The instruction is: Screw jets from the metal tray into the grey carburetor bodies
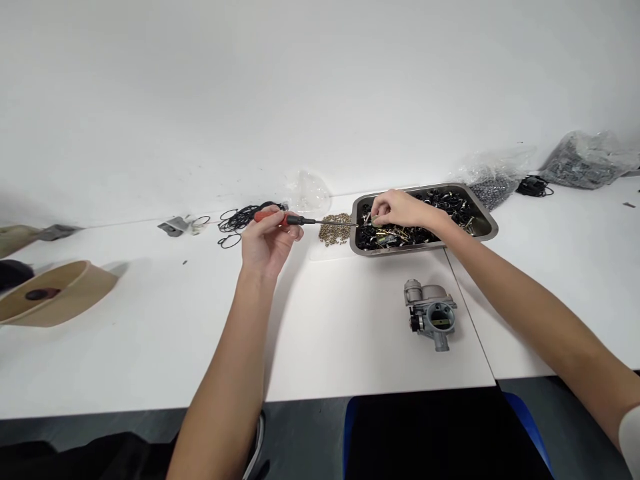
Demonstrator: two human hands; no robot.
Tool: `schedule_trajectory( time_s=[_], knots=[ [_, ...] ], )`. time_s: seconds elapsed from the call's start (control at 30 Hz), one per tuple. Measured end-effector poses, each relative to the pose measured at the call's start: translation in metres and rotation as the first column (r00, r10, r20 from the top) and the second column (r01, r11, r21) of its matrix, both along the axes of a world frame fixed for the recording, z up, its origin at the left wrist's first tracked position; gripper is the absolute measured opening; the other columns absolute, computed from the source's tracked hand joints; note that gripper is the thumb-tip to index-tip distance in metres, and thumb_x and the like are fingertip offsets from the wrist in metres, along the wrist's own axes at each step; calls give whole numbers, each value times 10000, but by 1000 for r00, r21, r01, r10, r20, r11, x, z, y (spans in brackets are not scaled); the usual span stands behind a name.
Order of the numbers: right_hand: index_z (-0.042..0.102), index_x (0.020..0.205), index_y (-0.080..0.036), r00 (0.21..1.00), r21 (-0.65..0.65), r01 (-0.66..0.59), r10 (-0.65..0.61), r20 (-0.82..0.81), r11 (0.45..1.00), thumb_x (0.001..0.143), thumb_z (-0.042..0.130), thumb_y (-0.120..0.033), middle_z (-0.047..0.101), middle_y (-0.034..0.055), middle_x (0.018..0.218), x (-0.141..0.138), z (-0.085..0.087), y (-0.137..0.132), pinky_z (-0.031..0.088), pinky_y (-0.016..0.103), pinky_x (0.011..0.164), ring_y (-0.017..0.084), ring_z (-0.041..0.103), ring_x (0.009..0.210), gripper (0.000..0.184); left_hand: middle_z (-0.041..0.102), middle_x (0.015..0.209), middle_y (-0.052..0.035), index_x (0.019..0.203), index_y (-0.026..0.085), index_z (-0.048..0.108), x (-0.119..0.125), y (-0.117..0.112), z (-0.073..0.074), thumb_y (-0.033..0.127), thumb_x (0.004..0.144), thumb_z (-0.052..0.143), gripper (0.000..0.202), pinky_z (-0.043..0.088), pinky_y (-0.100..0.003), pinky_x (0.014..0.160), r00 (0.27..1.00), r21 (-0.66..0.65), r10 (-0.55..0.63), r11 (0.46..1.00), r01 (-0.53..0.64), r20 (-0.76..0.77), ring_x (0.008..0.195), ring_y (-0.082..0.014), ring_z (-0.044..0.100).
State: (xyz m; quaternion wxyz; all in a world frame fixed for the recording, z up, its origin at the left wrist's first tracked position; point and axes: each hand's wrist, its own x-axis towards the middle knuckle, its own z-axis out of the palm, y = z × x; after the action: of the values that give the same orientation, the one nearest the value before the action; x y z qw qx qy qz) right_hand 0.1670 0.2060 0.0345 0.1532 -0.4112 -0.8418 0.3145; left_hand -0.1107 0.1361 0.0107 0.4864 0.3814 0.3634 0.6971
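Note:
My left hand is closed around a red-handled screwdriver, held above the white table with its shaft pointing right toward the metal tray. My right hand reaches into that tray, fingers pinched among small black and brass parts; what it pinches is too small to name. A grey metal carburetor stands on the table in front of the tray, apart from both hands.
A pile of small brass pieces lies left of the tray. Black rubber rings and a clear plastic bag sit farther back. Tan bowl at far left. Bags of parts at back right. A blue chair sits below the table edge.

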Motion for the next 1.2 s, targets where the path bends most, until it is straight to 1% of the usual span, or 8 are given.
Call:
schedule_trajectory(
  time_s=[0.13, 0.23, 0.4, 0.53, 0.63, 0.83, 0.97, 1.2],
  knots=[
    [744, 1039, -133, 980, -126, -11, -14, -198, 992, 930, 596, -204, 689, 51, 786, 27, 7, -25, 472, 286, 703, 130, 599, 707, 197, 624, 613, -17, 654, 189, 497, 13, -3, 2, 133, 736, 699, 226, 426, -267, 466, 998, 17, -63, 998, 64, -17, 443, -104, 528],
    [716, 917, -127, 926, -305, 52, -160, -341, 951, 895, 690, -269, 618, 23, 685, 54, 0, -55, 437, 276, 620, 106, 528, 621, 147, 667, 662, -36, 717, 178, 564, 33, -9, 3, 140, 749, 685, 131, 444, -278, 472, 993, 30, -110, 993, 112, -52, 443, -109, 538],
    [659, 961, -143, 683, -568, 2, -416, -600, 823, 785, 817, -250, 563, -19, 716, 91, -19, -89, 343, 229, 534, 66, 464, 575, 260, 709, 722, -26, 762, 192, 567, 68, -25, 5, 186, 760, 728, 161, 462, -277, 479, 977, 15, -194, 980, 196, -84, 454, -107, 550],
    [613, 879, -131, 554, -692, -69, -549, -625, 718, 873, 709, -194, 428, -57, 655, 99, -29, -93, 276, 208, 491, 38, 371, 517, 115, 717, 714, -19, 775, 197, 573, 82, -33, 2, 207, 744, 754, 184, 471, -274, 481, 968, -15, -232, 973, 232, -93, 450, -109, 556],
    [591, 859, -144, 634, -697, -82, -502, -588, 712, 957, 650, -232, 267, -102, 575, 96, -33, -94, 185, 210, 470, 39, 258, 478, 143, 720, 709, -25, 771, 192, 585, 87, -34, -2, 189, 726, 753, 174, 470, -274, 482, 967, -44, -244, 970, 241, -78, 450, -110, 556],
    [687, 1104, -116, 829, -536, -181, -166, -535, 825, 934, 732, -473, 374, -92, 556, 93, -35, -101, 207, 220, 459, 46, 294, 480, 398, 734, 721, -43, 767, 175, 600, 89, -34, -7, 166, 714, 749, 158, 480, -284, 489, 966, -76, -255, 965, 251, -45, 446, -118, 563],
    [696, 1151, -110, 864, -476, -185, -88, -495, 860, 943, 718, -459, 408, -89, 567, 92, -36, -103, 227, 216, 452, 42, 320, 480, 407, 734, 729, -39, 764, 182, 606, 89, -34, -8, 172, 749, 738, 133, 476, -278, 482, 966, -68, -253, 966, 249, -58, 442, -114, 560],
    [709, 952, -125, 889, -419, -120, -91, -449, 900, 926, 709, -501, 440, -75, 538, 90, -34, -102, 255, 219, 454, 48, 346, 469, 377, 731, 737, -30, 764, 194, 605, 87, -33, -8, 193, 713, 771, 173, 475, -288, 478, 963, -57, -254, 966, 250, -84, 447, -117, 572]
  ],
)
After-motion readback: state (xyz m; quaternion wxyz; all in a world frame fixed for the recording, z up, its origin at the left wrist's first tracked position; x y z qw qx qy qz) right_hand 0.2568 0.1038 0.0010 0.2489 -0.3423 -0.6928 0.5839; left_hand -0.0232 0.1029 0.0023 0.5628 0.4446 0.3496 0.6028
